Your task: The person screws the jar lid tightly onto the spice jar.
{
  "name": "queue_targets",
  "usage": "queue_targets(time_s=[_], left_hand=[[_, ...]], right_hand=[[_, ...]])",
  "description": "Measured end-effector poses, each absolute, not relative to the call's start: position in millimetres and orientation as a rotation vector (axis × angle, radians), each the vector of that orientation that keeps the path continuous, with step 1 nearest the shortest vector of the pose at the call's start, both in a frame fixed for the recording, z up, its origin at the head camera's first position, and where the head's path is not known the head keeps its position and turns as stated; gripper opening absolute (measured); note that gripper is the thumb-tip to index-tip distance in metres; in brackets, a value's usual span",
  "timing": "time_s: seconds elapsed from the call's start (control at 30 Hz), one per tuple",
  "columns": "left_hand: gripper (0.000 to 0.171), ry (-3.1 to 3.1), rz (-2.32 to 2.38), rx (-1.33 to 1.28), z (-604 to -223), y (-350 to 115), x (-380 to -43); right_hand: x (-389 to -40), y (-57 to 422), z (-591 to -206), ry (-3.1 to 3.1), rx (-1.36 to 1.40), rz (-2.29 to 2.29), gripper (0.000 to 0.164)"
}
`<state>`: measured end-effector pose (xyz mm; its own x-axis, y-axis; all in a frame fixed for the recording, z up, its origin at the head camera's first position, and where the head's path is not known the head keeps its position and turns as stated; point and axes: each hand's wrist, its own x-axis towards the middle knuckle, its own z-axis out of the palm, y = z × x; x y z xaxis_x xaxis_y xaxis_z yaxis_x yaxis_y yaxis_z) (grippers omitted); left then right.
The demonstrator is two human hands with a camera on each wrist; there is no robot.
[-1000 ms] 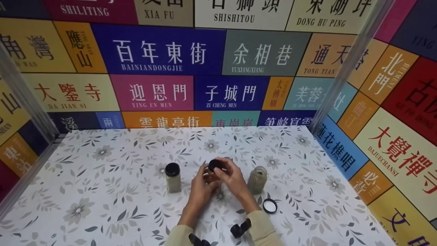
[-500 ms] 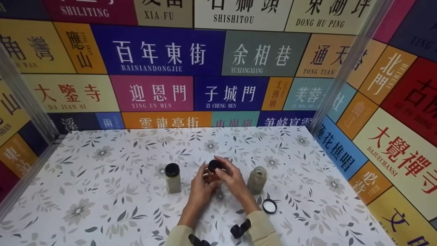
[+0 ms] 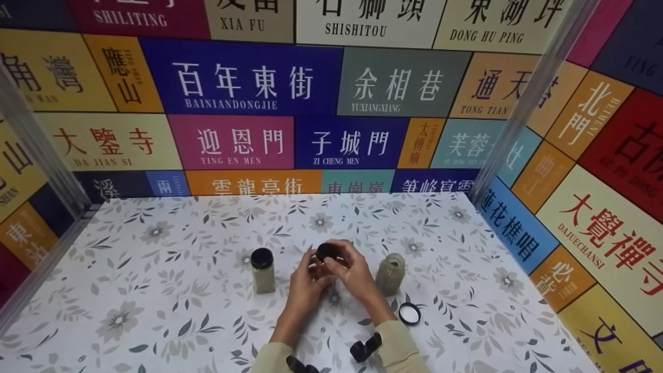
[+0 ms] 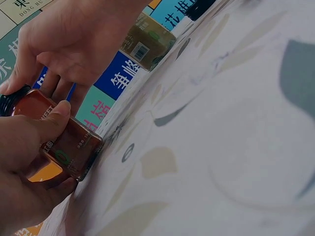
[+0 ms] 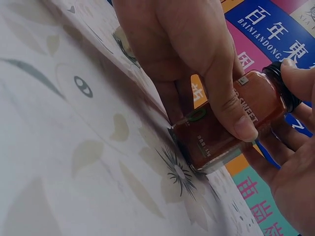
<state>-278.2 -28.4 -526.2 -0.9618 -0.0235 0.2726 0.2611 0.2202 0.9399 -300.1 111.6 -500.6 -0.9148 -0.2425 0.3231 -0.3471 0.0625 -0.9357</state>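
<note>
A small square glass jar of red-brown contents [image 5: 199, 140] stands on the table between my hands, its base at the cloth. My left hand [image 3: 305, 285] grips the jar's body, with the thumb across the printed label. Around the black lid [image 3: 326, 252] at its top, my right hand [image 3: 357, 274] has its thumb and fingers closed. The lid sits on the jar's neck. In the head view the hands hide most of the glass; both wrist views show it.
Left of the hands stands a greenish jar with a black lid [image 3: 263, 280]. An open-topped greenish jar [image 3: 391, 274] stands to the right, near a loose black lid [image 3: 409, 313] lying white inside up. The table has a leaf-patterned cloth [image 3: 171, 269]; lettered panels [image 3: 238, 77] rise behind.
My right fingers shift slightly around the black lid, straightening a little and then curling again. My left hand and the other jars stay in place.
</note>
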Motion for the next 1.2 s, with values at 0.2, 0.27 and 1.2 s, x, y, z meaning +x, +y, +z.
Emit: queue_targets(time_s=[0.2,0.27,1.2], left_hand=[[0.061,-2.246,-1.87,-0.243,-526.7,-29.2,-277.6],[0.061,-2.245,-1.881,-0.242,-526.5,-29.3,-277.2],[0.058,-2.291,-1.779,-0.271,-527.0,-29.1,-277.6]], right_hand=[[-298.2,110.6,-501.3,-2.244,0.583,1.985,0.042],[-297.7,111.2,-501.3,-2.252,0.599,1.98,0.045],[-296.6,106.8,-499.5,-2.329,0.615,1.846,0.043]])
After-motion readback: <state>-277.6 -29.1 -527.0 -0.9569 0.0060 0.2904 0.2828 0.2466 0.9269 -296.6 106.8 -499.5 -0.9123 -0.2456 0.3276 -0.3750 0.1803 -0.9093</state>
